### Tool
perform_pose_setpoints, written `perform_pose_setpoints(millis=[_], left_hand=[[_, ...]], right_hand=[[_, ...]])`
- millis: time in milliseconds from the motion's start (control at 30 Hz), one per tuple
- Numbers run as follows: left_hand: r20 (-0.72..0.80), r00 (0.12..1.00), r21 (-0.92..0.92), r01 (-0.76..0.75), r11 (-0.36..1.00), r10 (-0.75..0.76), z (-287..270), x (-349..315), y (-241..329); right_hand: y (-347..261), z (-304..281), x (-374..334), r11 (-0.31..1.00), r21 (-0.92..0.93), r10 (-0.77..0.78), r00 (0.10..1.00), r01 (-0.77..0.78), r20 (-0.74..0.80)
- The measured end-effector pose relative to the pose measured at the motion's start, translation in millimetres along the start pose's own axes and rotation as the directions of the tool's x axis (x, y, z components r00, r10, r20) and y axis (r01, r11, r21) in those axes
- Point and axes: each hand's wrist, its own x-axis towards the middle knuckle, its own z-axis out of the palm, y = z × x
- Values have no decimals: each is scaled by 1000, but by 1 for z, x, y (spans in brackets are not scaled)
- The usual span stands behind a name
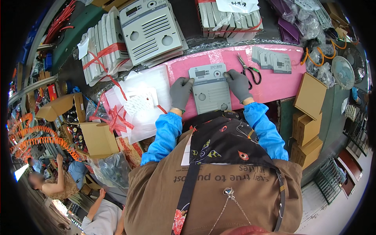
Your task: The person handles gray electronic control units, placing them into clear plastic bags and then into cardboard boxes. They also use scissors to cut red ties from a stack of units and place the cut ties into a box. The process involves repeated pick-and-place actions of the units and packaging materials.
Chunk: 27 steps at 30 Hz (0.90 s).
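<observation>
A light grey front panel (212, 94) with slots and round holes lies before me on the pink sheet (270, 87). Its upper part carries a grey printed label (205, 74) with a dark display window and a dial hole. My left hand (180, 93), in a grey glove, pinches the panel's left edge near the label's lower corner. On the opposite edge, my gloved right hand (238, 85) does the same with its fingers closed. Whether the fingertips also press the label cannot be made out. Black-handled scissors (250, 71) lie with blades apart, just beyond my right hand.
Fanned printed labels (281, 62) lie at the right of the sheet. Panel stacks (151, 33) and bundled panels (229, 19) stand behind. White foam sheets (147, 84) lie left; cardboard boxes (307, 129) and a fan (343, 73) are right. Other people (58, 184) sit far left.
</observation>
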Motion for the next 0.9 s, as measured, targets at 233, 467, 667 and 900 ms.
perform_pose_setpoints(millis=[233, 467, 667, 900], left_hand=[[0, 1000, 7, -10, 1000, 10, 0, -1, 1], [8, 1000, 66, -20, 998, 20, -2, 2, -6], [-10, 999, 74, -33, 997, 34, 0, 3, -4], [-14, 999, 90, -40, 995, 41, 1, 2, -4]], right_hand=[[-6, -3, -1, 1000, -27, 8, 1000, -8, -17], [-3, -1, 0, 998, -56, 10, 1000, -10, -8], [-3, 0, -2, 999, -30, 16, 1000, -16, -24], [-4, -3, -1, 999, -35, 27, 1000, -27, -13]])
